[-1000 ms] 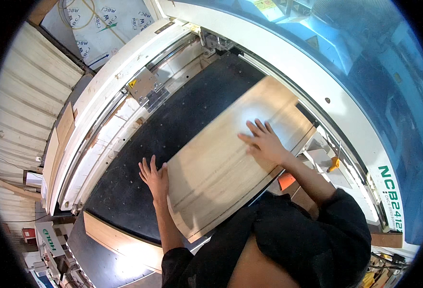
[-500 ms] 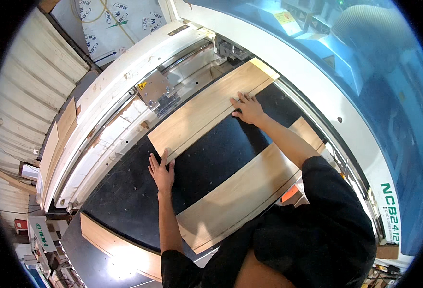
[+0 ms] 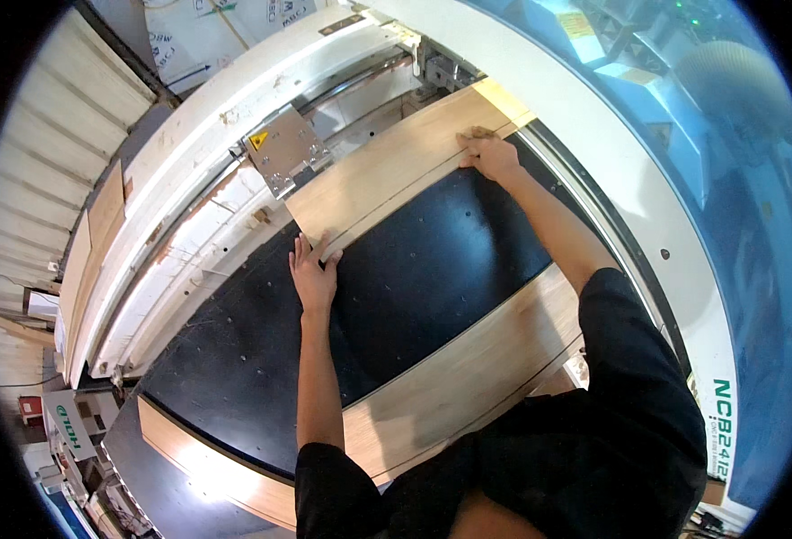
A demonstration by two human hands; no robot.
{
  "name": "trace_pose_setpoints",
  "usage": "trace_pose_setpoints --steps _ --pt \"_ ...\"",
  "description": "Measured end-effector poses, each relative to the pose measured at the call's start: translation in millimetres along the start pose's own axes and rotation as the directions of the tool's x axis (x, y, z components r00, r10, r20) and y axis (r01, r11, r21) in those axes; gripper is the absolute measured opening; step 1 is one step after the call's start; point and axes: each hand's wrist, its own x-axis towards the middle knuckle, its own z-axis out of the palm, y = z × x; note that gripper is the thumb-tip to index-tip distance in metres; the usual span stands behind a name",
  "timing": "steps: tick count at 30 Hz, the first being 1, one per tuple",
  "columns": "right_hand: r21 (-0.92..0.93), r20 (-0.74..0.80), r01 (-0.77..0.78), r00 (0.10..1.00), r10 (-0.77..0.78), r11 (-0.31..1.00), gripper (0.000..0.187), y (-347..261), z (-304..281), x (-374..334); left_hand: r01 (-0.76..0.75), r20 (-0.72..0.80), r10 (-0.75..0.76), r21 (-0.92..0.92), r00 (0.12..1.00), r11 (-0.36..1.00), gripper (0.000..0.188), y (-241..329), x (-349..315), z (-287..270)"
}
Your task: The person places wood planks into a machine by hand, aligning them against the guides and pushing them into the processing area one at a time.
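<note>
While both hands — left hand (image 3: 313, 274), right hand (image 3: 490, 154) — press flat, fingers spread, positioning the upper-centre wooden board (image 3: 396, 171), squaring it likely comes next.

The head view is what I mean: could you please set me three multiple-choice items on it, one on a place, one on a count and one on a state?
1. Where does the far wooden board lie?
A. at the far end of the black machine bed
B. on the floor
C. against the corrugated wall

2. How many wooden boards lie on the bed?
A. one
B. two
C. four

3. How are the hands placed?
A. both gripping a tool
B. both hanging free
C. both open on the far board's near edge

Answers:
1 A, it rests by the white rail.
2 B, a near board lies apart.
3 C, left hand and right hand press there.
</note>
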Motion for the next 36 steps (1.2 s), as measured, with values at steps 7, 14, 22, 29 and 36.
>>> trace_pose_setpoints --steps 7,14,22,29,36 --pt "0.038 0.151 -0.082 0.986 0.075 0.996 0.059 -5.5 -16.4 11.0 -0.031 -0.122 0.029 -0.012 0.992 0.999 0.053 -4.1 -3.9 9.2" --pt "0.225 -0.178 -0.218 0.949 0.260 0.950 0.087 -21.9 46.1 -29.3 0.134 -0.210 -0.122 0.043 0.970 0.990 0.084 -3.3 -8.0 3.1" --pt "0.227 -0.150 -0.288 0.934 0.325 0.930 0.105 -50.5 38.3 -39.2 0.145 -0.194 -0.120 0.116 0.974 0.983 0.083 -6.0 -8.3 9.0" --pt "0.231 -0.152 -0.298 0.929 0.337 0.926 0.105 -52.7 38.8 -40.6 0.182 -0.142 -0.162 0.143 0.976 0.973 0.083 -6.6 -8.5 7.9" --pt "0.235 -0.146 -0.292 0.933 0.330 0.927 0.105 -54.9 38.5 -40.0 0.156 -0.161 -0.132 0.147 0.978 0.977 0.084 -10.1 -7.6 11.8"
